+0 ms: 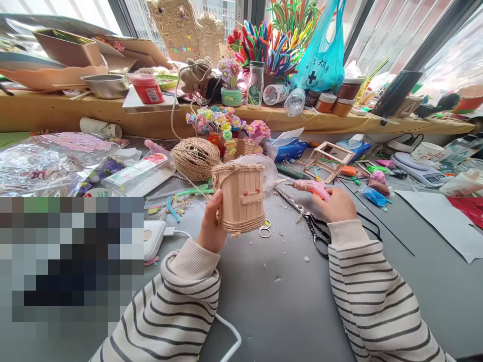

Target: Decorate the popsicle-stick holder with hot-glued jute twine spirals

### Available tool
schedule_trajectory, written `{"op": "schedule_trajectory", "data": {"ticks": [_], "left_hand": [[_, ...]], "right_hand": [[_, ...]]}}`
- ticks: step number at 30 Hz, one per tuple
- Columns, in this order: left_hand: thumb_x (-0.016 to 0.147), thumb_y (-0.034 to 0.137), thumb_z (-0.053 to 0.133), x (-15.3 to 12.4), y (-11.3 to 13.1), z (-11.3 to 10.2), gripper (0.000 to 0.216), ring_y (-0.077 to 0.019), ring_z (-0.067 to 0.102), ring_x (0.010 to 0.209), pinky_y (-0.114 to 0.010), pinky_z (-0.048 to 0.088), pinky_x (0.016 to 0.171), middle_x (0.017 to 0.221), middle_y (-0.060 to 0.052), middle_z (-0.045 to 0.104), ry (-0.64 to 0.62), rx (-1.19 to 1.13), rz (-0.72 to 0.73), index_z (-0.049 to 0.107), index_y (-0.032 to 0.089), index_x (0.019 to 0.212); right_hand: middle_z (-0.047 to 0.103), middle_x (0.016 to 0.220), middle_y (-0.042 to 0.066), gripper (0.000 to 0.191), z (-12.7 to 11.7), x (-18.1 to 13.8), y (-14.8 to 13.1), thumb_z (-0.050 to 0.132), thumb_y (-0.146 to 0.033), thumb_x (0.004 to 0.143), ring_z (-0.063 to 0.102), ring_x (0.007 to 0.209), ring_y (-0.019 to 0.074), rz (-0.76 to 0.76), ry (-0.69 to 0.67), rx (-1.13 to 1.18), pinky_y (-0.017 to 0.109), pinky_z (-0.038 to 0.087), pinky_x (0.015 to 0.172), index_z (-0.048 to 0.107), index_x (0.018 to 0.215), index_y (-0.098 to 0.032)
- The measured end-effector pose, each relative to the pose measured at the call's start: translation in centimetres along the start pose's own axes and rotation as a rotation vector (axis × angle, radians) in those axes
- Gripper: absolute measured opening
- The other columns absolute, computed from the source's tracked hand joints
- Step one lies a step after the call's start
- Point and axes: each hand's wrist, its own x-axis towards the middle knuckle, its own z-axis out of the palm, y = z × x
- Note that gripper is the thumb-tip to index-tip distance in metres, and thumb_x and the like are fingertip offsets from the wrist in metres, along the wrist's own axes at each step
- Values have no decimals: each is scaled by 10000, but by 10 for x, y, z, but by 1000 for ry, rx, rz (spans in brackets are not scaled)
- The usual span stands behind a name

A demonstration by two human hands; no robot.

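Two bare hands are at work, with the fingers of the left hand [213,221] clamped on a tan, cup-shaped holder of upright wooden sticks [242,201] and those of the right hand [337,205] closed round a pink glue gun [320,190]. On the holder the left thumb presses the side at nine o'clock; the other left fingers are mostly hidden behind it. Twine rings its top and base, and a small stick with two red dots crosses its front. The holder is raised over the grey surface [279,311], leaning slightly.

Taking the holder as the clock's centre, the glue gun sits at three, its nozzle aimed toward nine and apart from the wood. Black-handled metal scissors [319,234] lie at four, below the right hand. A ball of brown twine [196,158] rests at half past ten, near the holder, and a white, rounded box with a plugged-in cable [153,239] at eight. Just before twelve stand pastel crocheted flowers [226,120]; at two is an open, light wooden frame [328,161].

Farther out, a white paper sheet [445,221] lies at three. On the tan ledge [151,120] beyond, multicoloured fuzzy stems [264,48] stand at twelve, a turquoise plastic bag [324,55] at one, and a red tub [146,89] toward eleven.
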Motion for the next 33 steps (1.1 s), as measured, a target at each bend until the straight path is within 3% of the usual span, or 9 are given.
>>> {"op": "schedule_trajectory", "data": {"ticks": [5,10,15,20,22,26,33], "left_hand": [[736,573,329,-2,3,1,558,-287,542,1019,-437,485,786,1133,-67,567,19,-24,-7,481,212,1135],[716,601,330,-3,2,-1,599,-277,570,958,-455,472,787,1128,-78,559,58,-38,-34,437,227,1171],[713,564,388,-3,-1,0,569,-279,587,906,-433,472,772,985,-88,627,-46,-176,-70,509,174,1110],[674,510,509,1,-8,1,582,-279,520,1037,-391,435,840,1072,-91,585,97,25,-11,455,158,1134],[656,469,570,2,-10,0,624,-264,510,1051,-377,425,848,1125,-106,545,204,216,1,382,159,1164],[636,469,599,1,-11,1,685,-246,540,989,-380,425,823,1105,-132,529,329,592,58,306,161,1173],[591,490,617,-2,-14,4,774,-242,568,904,-387,433,781,982,-98,562,327,967,111,276,165,1205]], "right_hand": [[581,849,99,373,-9,-5,-5,549,-443,575,531,768,227,8,151,265,349,411,705,534,810,-153],[584,782,62,444,-13,-14,-14,588,-487,553,519,626,174,47,252,498,328,434,618,537,856,-165],[545,659,22,482,-13,-20,-20,596,-522,543,453,502,133,80,234,608,291,414,474,549,854,-156],[456,490,-30,372,-17,-24,-26,617,-519,544,399,409,96,123,156,781,244,345,379,512,627,-172],[438,459,-44,351,-20,-25,-29,636,-489,544,384,382,82,111,26,992,229,318,363,510,627,-172],[491,505,-37,292,-25,-28,-35,640,-411,547,388,371,59,45,-402,1419,195,281,336,541,674,-167],[664,828,47,227,-19,-46,-54,547,-388,625,340,307,1,22,-891,1627,160,226,298,553,669,-165]]}}
